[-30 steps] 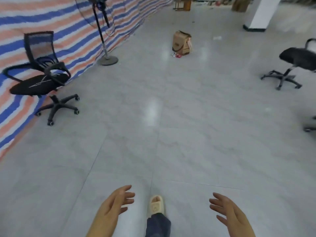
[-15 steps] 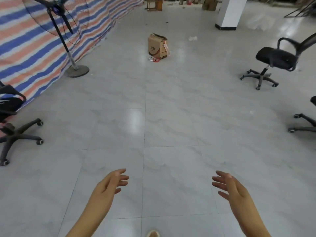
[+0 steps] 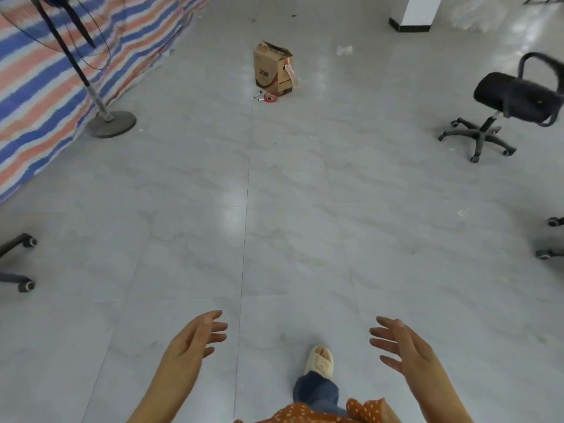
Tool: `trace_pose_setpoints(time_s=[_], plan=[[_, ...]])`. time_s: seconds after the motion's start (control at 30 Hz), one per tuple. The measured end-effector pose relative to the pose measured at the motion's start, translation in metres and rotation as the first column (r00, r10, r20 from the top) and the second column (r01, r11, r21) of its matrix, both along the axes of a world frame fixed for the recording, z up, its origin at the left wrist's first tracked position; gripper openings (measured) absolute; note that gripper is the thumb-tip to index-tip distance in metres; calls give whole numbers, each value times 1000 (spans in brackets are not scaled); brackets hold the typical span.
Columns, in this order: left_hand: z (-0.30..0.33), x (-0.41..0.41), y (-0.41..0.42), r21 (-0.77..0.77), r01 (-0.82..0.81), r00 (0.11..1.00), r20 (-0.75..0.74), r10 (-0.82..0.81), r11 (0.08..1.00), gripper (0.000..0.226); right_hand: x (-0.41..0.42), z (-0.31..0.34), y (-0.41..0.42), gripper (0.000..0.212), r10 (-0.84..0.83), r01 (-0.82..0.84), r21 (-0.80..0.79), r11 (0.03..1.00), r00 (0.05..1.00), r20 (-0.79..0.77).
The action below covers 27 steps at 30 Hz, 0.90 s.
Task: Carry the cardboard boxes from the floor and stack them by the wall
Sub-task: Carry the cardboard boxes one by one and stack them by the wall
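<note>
A brown cardboard box [image 3: 272, 70] stands upright on the grey tiled floor far ahead, its top flaps open and a pink strip hanging from its right side. My left hand [image 3: 195, 340] and my right hand [image 3: 403, 346] are held out low in front of me, fingers spread and relaxed, holding nothing. Both hands are far from the box. My right foot in a cream slipper [image 3: 320, 360] is stepping forward between them.
A standing fan [image 3: 106, 120] stands at the left by the striped tarpaulin wall [image 3: 36, 87]. A black office chair [image 3: 512, 105] stands at the right; chair wheels show at both edges. A red cord and markers [image 3: 267, 97] lie by the box. A white pillar [image 3: 412, 13] rises far right.
I have walked forward: the box is nearer and larger. The fan and left chair have slid back to the left. My slippered foot has come into view. Both hands stay open.
</note>
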<state>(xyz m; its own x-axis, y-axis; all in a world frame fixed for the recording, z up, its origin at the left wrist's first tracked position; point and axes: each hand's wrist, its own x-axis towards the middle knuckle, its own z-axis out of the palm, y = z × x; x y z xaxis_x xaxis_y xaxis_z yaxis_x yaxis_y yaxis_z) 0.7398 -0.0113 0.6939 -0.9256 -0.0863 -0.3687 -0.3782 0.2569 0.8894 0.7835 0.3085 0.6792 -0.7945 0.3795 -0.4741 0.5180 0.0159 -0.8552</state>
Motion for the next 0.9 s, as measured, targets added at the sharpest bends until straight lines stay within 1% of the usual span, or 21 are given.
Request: trace_pose_setpoints(time_s=[0.07,0.17,0.27,0.33,0.47,0.53,0.63,0.77,0.9], plan=[[8,-48,26,14,-1,1000,-15,1,1000,29,-55,12,26,33,17,-17,17,1000,999,-43],[30,-131,66,16,22,996,-87,-21,1000,29,-144,34,61,32,46,-38,63,997,992,-119],[41,-195,93,9,53,992,-114,-52,999,32,-216,41,87,29,109,-98,98,990,987,-119],[40,-226,102,38,30,994,-110,-26,999,36,-254,38,95,28,138,-127,99,987,984,-117],[25,-288,103,31,-48,996,-76,50,998,40,-327,24,98,26,167,-157,103,982,982,-93],[16,-323,100,31,-84,995,-60,86,996,32,-362,18,95,23,167,-158,99,982,981,-95],[10,-401,95,27,-85,995,-49,86,996,25,-425,12,91,20,132,-121,105,987,986,-102],[30,-519,87,23,-43,992,-117,45,999,24,-519,20,88,26,71,-56,114,992,989,-132],[51,-637,84,-22,6,980,-200,-10,1000,25,-618,33,85,28,94,-52,202,978,974,-204]])
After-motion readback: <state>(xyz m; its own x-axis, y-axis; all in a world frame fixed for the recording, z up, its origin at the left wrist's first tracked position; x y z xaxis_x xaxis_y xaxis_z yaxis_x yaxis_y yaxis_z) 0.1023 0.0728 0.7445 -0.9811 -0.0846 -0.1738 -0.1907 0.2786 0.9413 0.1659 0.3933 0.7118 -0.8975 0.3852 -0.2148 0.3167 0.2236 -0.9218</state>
